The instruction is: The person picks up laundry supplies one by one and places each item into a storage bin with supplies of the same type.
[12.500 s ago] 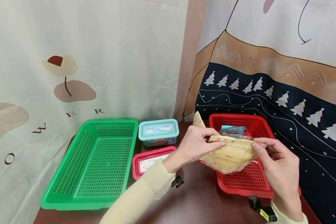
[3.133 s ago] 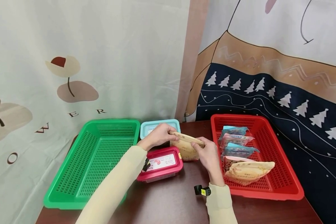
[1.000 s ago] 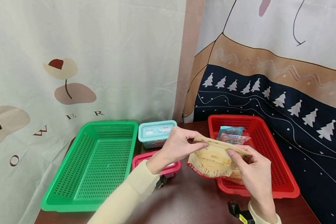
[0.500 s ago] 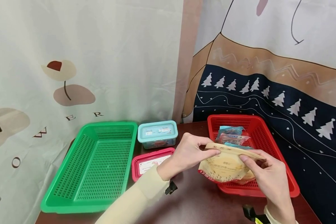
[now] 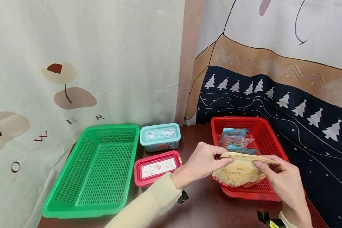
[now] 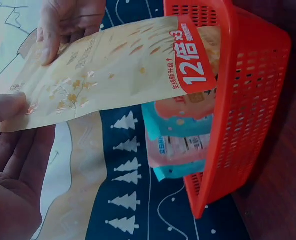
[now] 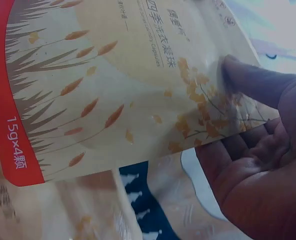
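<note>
Both hands hold a cream laundry capsule pouch [image 5: 239,171] by its top edge, over the front of the red basket [image 5: 273,148]. My left hand [image 5: 203,161] pinches the top left corner between thumb and fingers. At the top right, my right hand [image 5: 285,177] pinches it with the thumb in front. The right wrist view shows the pouch's wheat print and red bottom band. Behind it in the basket stand a blue pouch [image 5: 236,132], a pink pouch [image 5: 237,141] and another blue pouch [image 5: 242,150]. A second cream pouch [image 7: 63,210] shows below the held one.
A green basket [image 5: 102,171] stands at the left of the dark red table [image 5: 199,202]. Between the baskets sit a light blue lidded box [image 5: 160,134] and, in front of it, a pink-red lidded box [image 5: 156,167]. Printed curtains [image 5: 131,63] hang close behind.
About three seconds ago the hands held the cream pouch beside the lidded boxes. Both have since carried it right to the red basket, moving slightly farther right and lower in the last second.
</note>
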Tool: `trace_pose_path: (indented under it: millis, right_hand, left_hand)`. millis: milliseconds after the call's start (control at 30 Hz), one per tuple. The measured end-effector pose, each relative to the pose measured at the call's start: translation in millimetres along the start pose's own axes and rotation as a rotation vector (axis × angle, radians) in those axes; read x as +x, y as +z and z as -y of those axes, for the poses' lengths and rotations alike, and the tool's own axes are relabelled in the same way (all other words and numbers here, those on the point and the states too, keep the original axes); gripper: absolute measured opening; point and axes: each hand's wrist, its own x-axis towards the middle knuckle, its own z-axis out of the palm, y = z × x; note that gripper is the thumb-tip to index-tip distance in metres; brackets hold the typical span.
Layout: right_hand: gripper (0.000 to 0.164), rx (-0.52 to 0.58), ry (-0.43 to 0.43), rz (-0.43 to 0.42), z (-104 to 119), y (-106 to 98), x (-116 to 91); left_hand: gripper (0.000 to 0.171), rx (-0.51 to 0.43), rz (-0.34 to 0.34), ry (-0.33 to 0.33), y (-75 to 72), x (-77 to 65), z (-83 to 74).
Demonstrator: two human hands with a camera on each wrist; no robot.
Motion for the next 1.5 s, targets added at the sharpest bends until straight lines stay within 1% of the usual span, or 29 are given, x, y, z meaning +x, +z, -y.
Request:
trace_pose_path:
  millis: [167, 333, 567, 733, 900, 1067, 1167, 1233, 1400, 1500]
  right_hand:
    - [0.015, -0.029, 0.009, -0.007, -13.5, -8.5, 3.1]
    - [0.015, -0.025, 0.037, -0.012, -23.9, -15.2, 5.8]
    - [0.017, -0.048, 0.063, -0.032, -36.2, -26.7, 4.6]
    - [0.016, -0.042, 0.061, -0.010, -44.0, -31.3, 5.1]
    - [0.015, -0.043, 0.072, 0.018, -51.4, -32.7, 5.1]
    - [0.015, -0.056, 0.063, 0.039, -60.2, -32.5, 3.4]
    - [0.015, -0.071, 0.064, 0.064, -65.6, -33.5, 2.3]
    - [0.016, -0.088, 0.048, 0.087, -68.8, -34.9, 1.4]
    - [0.018, -0.134, -0.031, 0.120, -73.5, -37.0, 1.4]
    - [0.018, -0.159, -0.031, 0.122, -75.1, -36.4, 1.7]
  left_hand:
    - [0.011, 0.050, 0.029, 0.010, 11.3, 4.7, -1.5]
    - [0.009, 0.135, 0.032, 0.021, 22.2, 10.7, -3.6]
    - [0.010, 0.206, 0.039, 0.041, 39.6, 19.1, -4.8]
    - [0.009, 0.246, 0.035, 0.053, 48.1, 23.2, -0.8]
    - [0.009, 0.286, 0.049, 0.038, 54.8, 23.4, 2.1]
    - [0.010, 0.304, 0.056, 0.029, 60.9, 22.1, 4.8]
    - [0.013, 0.344, 0.063, 0.039, 63.8, 21.1, 7.9]
    - [0.015, 0.381, 0.068, 0.046, 65.2, 20.5, 10.2]
    - [0.016, 0.450, 0.075, 0.054, 67.3, 19.6, 14.8]
    - [0.015, 0.469, 0.083, 0.051, 68.3, 19.5, 15.8]
